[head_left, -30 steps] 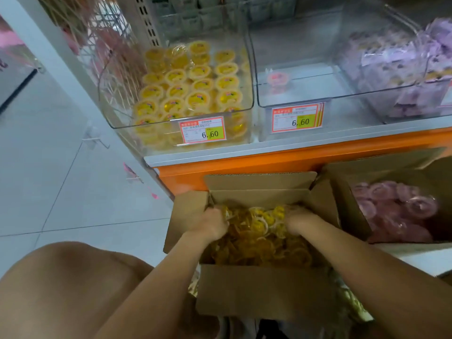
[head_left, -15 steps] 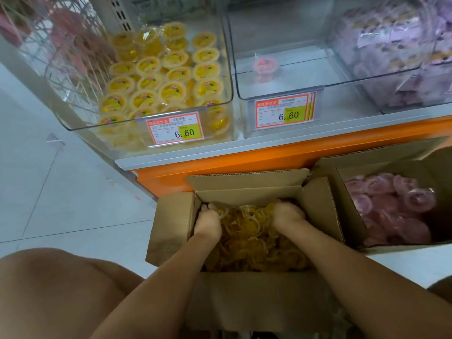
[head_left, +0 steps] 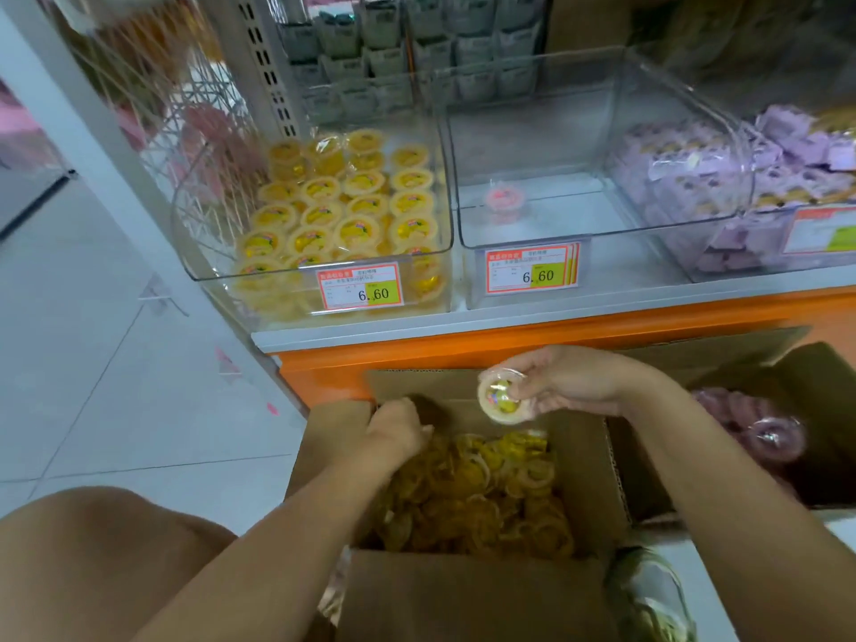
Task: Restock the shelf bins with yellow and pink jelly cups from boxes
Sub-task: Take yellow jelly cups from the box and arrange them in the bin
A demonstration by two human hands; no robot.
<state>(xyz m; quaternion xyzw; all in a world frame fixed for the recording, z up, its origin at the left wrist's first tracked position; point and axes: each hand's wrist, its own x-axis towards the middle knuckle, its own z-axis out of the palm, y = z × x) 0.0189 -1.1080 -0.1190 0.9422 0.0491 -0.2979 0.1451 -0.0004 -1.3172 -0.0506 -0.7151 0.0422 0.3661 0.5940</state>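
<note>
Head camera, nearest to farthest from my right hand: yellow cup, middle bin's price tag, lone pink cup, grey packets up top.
1. Yellow cup, held in the right hand.
2. Price tag, front of the middle bin.
3. Lone pink cup, inside that bin.
4. Grey packets, up top at the back.

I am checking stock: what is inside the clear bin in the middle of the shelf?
Only one pink jelly cup lies on the floor of the middle bin. The price tag covers part of the front, so that strip is hidden.

Right hand (head_left: 574, 382) up, pinching; left hand (head_left: 398, 433) low.
</note>
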